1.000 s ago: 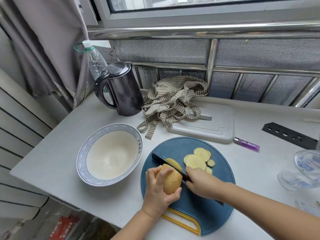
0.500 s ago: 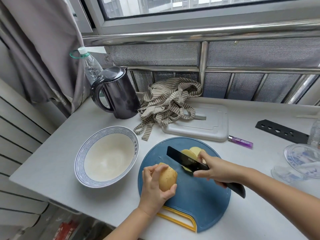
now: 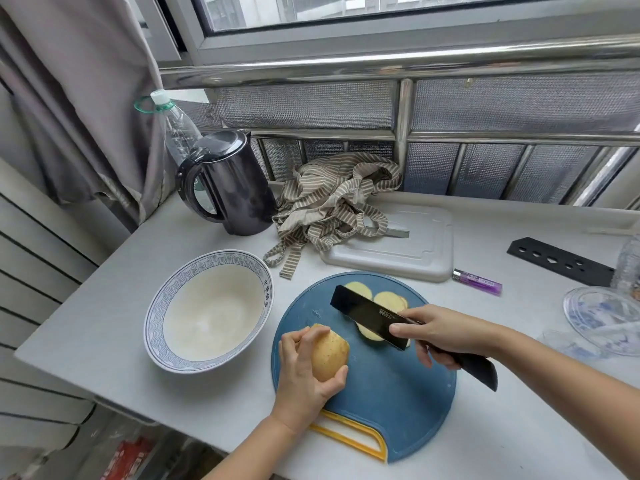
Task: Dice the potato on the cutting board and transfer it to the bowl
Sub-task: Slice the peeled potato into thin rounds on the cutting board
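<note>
Head view:
- Half potato [image 3: 329, 353] sits near left edge of blue cutting board [image 3: 398, 403]. Left hand [image 3: 301, 372] wrapped round it.
- Right hand [image 3: 446, 336] grips black knife [image 3: 370, 317], blade up over potato slices [image 3: 389, 301] at far side.
- Bowl [image 3: 207, 311] just beside board, on left.
- Potato looks hard and round, may roll. Cut face likely wet, slippy. Best hold skin side, fingers tucked back.
- One second ago blade was down against potato. Now lifted, apart.

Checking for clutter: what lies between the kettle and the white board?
In the head view, a crumpled striped cloth lies between the kettle and the white board, draped partly over the board.
</note>
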A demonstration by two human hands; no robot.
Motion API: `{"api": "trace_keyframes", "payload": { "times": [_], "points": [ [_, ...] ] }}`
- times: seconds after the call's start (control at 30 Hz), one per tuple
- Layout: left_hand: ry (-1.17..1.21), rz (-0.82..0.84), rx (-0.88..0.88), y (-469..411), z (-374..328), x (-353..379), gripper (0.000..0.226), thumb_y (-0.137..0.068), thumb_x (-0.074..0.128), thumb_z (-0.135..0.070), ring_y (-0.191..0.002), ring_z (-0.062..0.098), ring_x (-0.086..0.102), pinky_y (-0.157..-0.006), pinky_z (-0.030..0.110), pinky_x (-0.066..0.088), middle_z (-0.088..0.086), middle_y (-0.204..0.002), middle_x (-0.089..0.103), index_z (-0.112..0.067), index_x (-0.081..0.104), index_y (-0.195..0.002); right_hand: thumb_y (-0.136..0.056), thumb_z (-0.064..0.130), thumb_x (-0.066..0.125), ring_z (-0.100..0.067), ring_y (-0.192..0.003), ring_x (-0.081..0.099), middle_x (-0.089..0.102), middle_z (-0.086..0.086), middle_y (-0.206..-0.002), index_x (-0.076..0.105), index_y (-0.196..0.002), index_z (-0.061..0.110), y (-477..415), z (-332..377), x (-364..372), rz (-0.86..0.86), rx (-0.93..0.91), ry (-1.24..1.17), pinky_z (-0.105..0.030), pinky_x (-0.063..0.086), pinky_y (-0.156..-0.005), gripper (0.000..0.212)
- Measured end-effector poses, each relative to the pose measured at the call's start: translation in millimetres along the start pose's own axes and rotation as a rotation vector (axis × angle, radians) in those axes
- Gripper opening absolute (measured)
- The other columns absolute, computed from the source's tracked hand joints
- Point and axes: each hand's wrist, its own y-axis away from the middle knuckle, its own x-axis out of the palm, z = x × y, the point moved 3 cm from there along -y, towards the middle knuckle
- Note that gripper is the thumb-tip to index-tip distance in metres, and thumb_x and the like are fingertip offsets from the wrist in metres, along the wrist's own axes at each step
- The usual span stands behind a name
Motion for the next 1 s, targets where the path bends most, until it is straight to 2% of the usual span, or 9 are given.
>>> {"api": "trace_keyframes", "payload": {
  "times": [0.07, 0.17, 0.23, 0.33, 0.43, 0.57, 0.63, 0.87, 1.0],
  "points": [
    [0.026, 0.005, 0.0, 3.2, 0.2, 0.5, 0.065, -0.069, 0.067, -0.052, -0.125, -0.002, 0.031, -0.099, 0.001, 0.023, -0.027, -0.126, 0.022, -0.062, 0.033, -0.124, -0.097, 0.045, 0.05, -0.022, -0.038, 0.04, 0.06, -0.01, -0.062, 0.052, -0.1, 0.008, 0.9, -1.4, 1.2, -0.043, -0.011, -0.001, -0.024, 0.038, -0.04, 0.038],
    [0.034, 0.007, 0.017, 6.8, 0.4, 0.7, 0.061, -0.075, 0.064, -0.052, -0.128, -0.006, 0.027, -0.1, 0.0, 0.019, -0.017, -0.13, 0.028, -0.056, 0.034, -0.128, -0.1, 0.04, 0.044, -0.021, -0.038, 0.039, 0.055, -0.007, -0.058, 0.049, -0.093, 0.01, 4.7, 3.1, 7.9, -0.145, -0.053, 0.065, -0.025, 0.036, -0.037, 0.031],
    [0.004, 0.006, 0.038, 6.5, 1.3, 0.6, 0.058, -0.077, 0.062, -0.052, -0.127, -0.003, 0.029, -0.102, 0.003, 0.02, -0.008, -0.129, 0.033, -0.055, 0.035, -0.128, -0.101, 0.04, 0.041, -0.02, -0.04, 0.04, 0.054, -0.005, -0.06, 0.047, -0.087, 0.015, 6.4, 7.3, 18.6, -0.191, -0.079, 0.175, -0.026, 0.036, -0.037, 0.029],
    [-0.011, 0.0, 0.038, 9.0, 1.8, 2.5, 0.055, -0.078, 0.06, -0.055, -0.126, 0.006, 0.032, -0.104, 0.009, 0.022, -0.007, -0.132, 0.03, -0.056, 0.035, -0.127, -0.101, 0.041, 0.038, -0.013, -0.054, 0.044, 0.047, 0.004, -0.065, 0.038, -0.076, 0.029, 6.2, 10.1, 38.2, -0.214, -0.11, 0.419, -0.024, 0.036, -0.05, 0.029],
    [0.002, -0.034, 0.037, 15.1, 1.5, 6.3, 0.054, -0.078, 0.061, -0.056, -0.127, 0.011, 0.033, -0.105, 0.019, 0.028, -0.013, -0.131, 0.027, -0.053, 0.037, -0.127, -0.102, 0.042, 0.034, -0.012, -0.059, 0.041, 0.044, 0.006, -0.067, 0.037, -0.083, 0.027, 6.4, 8.2, 52.7, -0.216, -0.156, 0.475, -0.024, 0.032, -0.056, 0.025],
    [0.057, -0.063, -0.019, 10.8, -0.5, 7.3, 0.053, -0.075, 0.062, -0.055, -0.131, -0.008, 0.023, -0.103, 0.006, 0.022, -0.017, -0.128, 0.027, -0.057, 0.038, -0.122, -0.102, 0.044, 0.031, -0.02, -0.063, 0.046, 0.052, -0.003, -0.071, 0.037, -0.09, 0.02, 8.9, 9.0, 62.0, -0.235, -0.222, 0.464, -0.034, 0.036, -0.061, 0.027],
    [0.069, -0.057, -0.022, 10.3, -1.9, 7.1, 0.052, -0.074, 0.063, -0.054, -0.131, -0.01, 0.021, -0.102, 0.003, 0.022, -0.017, -0.13, 0.026, -0.057, 0.039, -0.121, -0.101, 0.046, 0.029, -0.023, -0.065, 0.048, 0.053, -0.005, -0.072, 0.037, -0.09, 0.02, 9.9, 10.3, 62.5, -0.229, -0.226, 0.467, -0.039, 0.038, -0.064, 0.029],
    [0.053, -0.043, -0.026, 10.9, -2.6, 5.2, 0.06, -0.073, 0.064, -0.056, -0.128, -0.004, 0.025, -0.099, 0.004, 0.026, -0.018, -0.133, 0.023, -0.069, 0.032, -0.122, -0.101, 0.046, 0.029, -0.012, -0.059, 0.039, 0.04, 0.004, -0.064, 0.027, -0.079, 0.031, 24.0, 11.2, 51.9, -0.191, -0.266, 0.534, -0.026, 0.031, -0.055, 0.026],
    [0.028, -0.058, 0.001, 12.6, 2.5, 5.7, 0.059, -0.072, 0.066, -0.056, -0.127, -0.005, 0.026, -0.099, 0.009, 0.028, -0.02, -0.131, 0.024, -0.059, 0.036, -0.122, -0.101, 0.047, 0.026, -0.015, -0.059, 0.038, 0.038, 0.006, -0.064, 0.024, -0.081, 0.032, 29.2, 8.0, 56.3, -0.178, -0.248, 0.617, -0.031, 0.031, -0.059, 0.025]
  ]
}}
